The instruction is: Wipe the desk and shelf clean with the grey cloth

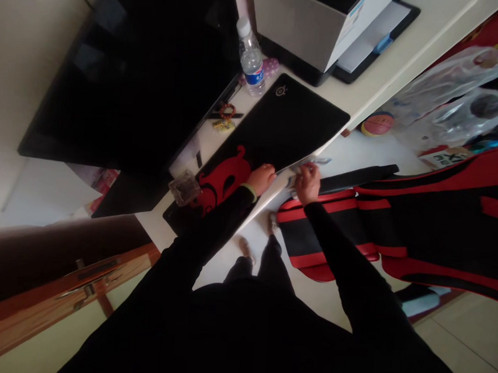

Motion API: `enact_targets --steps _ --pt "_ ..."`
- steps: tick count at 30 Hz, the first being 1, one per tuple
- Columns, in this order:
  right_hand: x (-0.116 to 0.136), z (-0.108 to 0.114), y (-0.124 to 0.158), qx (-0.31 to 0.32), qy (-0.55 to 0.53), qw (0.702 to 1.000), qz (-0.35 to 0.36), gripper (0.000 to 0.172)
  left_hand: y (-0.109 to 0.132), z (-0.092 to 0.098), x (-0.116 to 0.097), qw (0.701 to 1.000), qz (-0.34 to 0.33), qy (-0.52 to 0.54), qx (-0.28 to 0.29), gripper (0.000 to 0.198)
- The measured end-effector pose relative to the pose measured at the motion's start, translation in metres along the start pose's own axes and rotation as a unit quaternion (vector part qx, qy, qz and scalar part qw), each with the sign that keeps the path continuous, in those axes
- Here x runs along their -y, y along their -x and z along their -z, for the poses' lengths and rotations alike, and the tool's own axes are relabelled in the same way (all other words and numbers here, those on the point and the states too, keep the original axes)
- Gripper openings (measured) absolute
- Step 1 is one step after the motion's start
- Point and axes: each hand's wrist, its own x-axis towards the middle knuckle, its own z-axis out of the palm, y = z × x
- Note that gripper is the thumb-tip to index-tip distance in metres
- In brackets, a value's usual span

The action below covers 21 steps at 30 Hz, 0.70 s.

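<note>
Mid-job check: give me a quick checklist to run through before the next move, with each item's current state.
1. Left hand resting on the black-and-red rectangular fabric mouse mat: ok.
2. Right hand's grip on the small pale crumpled item: held, firmness cannot tell.
3. Clear plastic water bottle with blue label upright, apart from both hands: ok.
4. Clear faceted glass dish apart from the left forearm: cannot tell.

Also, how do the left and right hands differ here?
The left hand lies on the black mouse pad, while the right hand holds something pale and crumpled off the pad's edge. The left hand has a green cuff at the wrist; the right hand has none. Both are bare, with black sleeves.
</note>
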Motion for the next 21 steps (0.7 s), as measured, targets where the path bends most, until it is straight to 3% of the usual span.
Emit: enact_targets --steps 4,8,10,12,14,16,17,20,21 --pt "0.019 -0.031 0.115 0.107 -0.034 0.993 -0.031 0.037 0.001 -0.007 -0.004 1.000 -0.010 0.000 -0.005 0.027" --pt "0.029 -0.041 0.217 0.308 -0.068 0.949 -0.008 0.025 0.024 -0.033 -0.003 1.000 -0.030 0.007 -0.004 0.021" --pt "0.032 -0.032 0.244 0.397 -0.072 0.915 0.006 0.023 0.043 -0.053 0.003 0.998 -0.064 0.026 -0.003 0.032" --pt "0.036 -0.017 0.252 0.465 -0.066 0.883 0.018 0.026 0.069 -0.074 0.013 0.994 -0.068 0.078 -0.022 0.046" --pt "0.047 -0.002 0.245 0.536 -0.071 0.841 -0.019 0.026 0.105 -0.091 0.025 0.980 -0.057 0.189 -0.037 0.032" --pt "0.067 0.011 0.229 0.579 -0.103 0.805 -0.076 0.025 0.153 -0.103 0.036 0.930 -0.012 0.365 -0.037 0.022" --pt "0.082 0.014 0.220 0.577 -0.122 0.802 -0.097 0.026 0.180 -0.107 0.041 0.886 0.026 0.464 -0.018 0.024" --pt "0.138 -0.002 0.202 0.509 -0.124 0.844 -0.113 0.037 0.267 -0.112 0.060 0.685 0.162 0.708 0.050 0.046" --pt "0.158 -0.017 0.200 0.487 -0.109 0.860 -0.107 0.037 0.295 -0.111 0.068 0.624 0.200 0.755 0.031 0.048"
